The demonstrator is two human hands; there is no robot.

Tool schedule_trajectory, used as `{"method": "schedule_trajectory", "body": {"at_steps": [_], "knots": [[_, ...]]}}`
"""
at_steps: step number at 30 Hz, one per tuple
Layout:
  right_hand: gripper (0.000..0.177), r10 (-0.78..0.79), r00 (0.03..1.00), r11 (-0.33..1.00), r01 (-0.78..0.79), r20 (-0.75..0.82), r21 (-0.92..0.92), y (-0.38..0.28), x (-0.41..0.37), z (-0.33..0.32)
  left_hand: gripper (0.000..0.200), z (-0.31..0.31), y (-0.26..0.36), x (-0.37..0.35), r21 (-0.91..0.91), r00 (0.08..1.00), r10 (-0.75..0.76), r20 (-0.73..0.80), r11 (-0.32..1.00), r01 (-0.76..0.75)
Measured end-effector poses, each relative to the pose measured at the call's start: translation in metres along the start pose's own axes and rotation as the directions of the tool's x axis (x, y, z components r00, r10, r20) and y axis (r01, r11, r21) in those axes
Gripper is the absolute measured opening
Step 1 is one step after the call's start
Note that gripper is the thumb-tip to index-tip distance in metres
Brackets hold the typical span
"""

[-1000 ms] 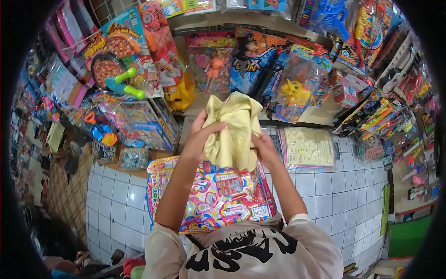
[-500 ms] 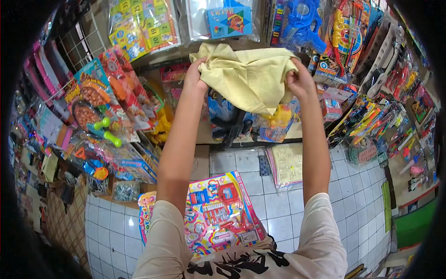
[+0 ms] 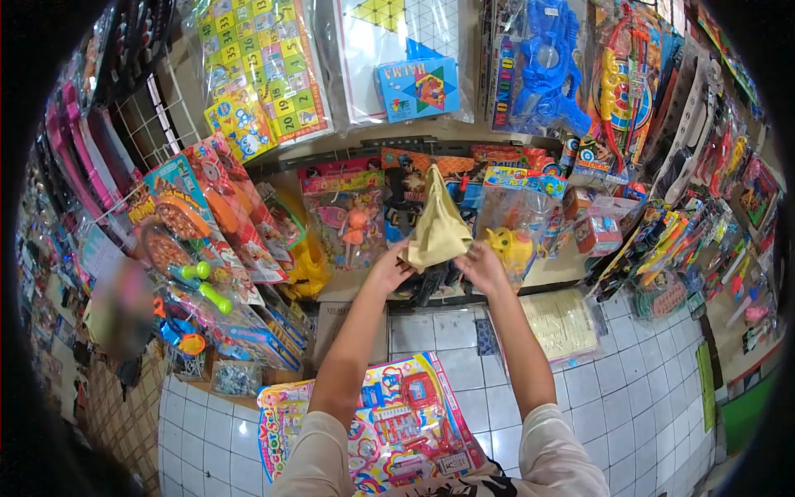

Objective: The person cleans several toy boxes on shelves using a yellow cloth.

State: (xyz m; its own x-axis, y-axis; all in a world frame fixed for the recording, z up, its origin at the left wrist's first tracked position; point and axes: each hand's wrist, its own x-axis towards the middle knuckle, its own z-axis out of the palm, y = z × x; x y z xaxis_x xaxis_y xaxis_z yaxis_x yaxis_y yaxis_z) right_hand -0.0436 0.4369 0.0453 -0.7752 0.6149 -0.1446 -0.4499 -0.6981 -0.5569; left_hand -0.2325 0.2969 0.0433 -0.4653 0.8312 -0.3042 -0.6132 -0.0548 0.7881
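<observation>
A pale yellow cloth (image 3: pixel 439 232) is bunched between my hands in the head view, its top rising to a narrow peak. My left hand (image 3: pixel 387 269) pinches its lower left edge. At the lower right edge, the fingers of my right hand (image 3: pixel 484 269) are closed on the cloth too. Just behind it hang packaged toys, among them a bagged doll set (image 3: pixel 352 219) and a bag with a yellow toy (image 3: pixel 509 248). Below my forearms lies a colourful doctor play set (image 3: pixel 414 414) on a printed card.
Board games (image 3: pixel 265 66) and a blue toy gun (image 3: pixel 542 66) hang above. Toy food packs (image 3: pixel 178 215) crowd the left, where a blurred person (image 3: pixel 120 311) appears. Bagged paper sheets (image 3: pixel 559 323) lie on the tiled floor (image 3: pixel 613 414); small packaged toys (image 3: pixel 662 224) hang right.
My hands have come down and closer together. The cloth, earlier stretched wide between them, is now gathered into a peak. The view has tilted up, showing more of the hanging toys.
</observation>
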Motion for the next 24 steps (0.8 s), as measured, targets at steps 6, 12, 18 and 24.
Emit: {"method": "schedule_trajectory", "body": {"at_steps": [6, 12, 18, 24], "knots": [[0.037, -0.194, 0.970, 0.723, 0.038, -0.149, -0.690, 0.077, -0.120, -0.020, 0.037, -0.068, -0.016, -0.142, 0.642, 0.965, 0.177, 0.192, 0.721, -0.259], [0.030, 0.213, 0.905, 0.347, 0.283, 0.369, -0.894, 0.171, -0.136, -0.011, 0.018, -0.158, -0.050, -0.329, 0.928, 0.876, 0.478, -0.062, 0.352, -0.126], [0.056, 0.530, 0.803, -0.341, 0.496, 0.273, -0.799, 0.254, -0.128, 0.064, 0.024, -0.214, -0.105, -0.475, 0.936, 0.422, 0.848, -0.320, 0.216, 0.277], [0.060, 0.516, 0.821, -0.330, 0.454, 0.245, -0.827, 0.290, -0.119, 0.051, 0.032, -0.248, -0.157, -0.526, 0.520, 0.418, 0.384, -0.823, 0.804, 0.287]]}}
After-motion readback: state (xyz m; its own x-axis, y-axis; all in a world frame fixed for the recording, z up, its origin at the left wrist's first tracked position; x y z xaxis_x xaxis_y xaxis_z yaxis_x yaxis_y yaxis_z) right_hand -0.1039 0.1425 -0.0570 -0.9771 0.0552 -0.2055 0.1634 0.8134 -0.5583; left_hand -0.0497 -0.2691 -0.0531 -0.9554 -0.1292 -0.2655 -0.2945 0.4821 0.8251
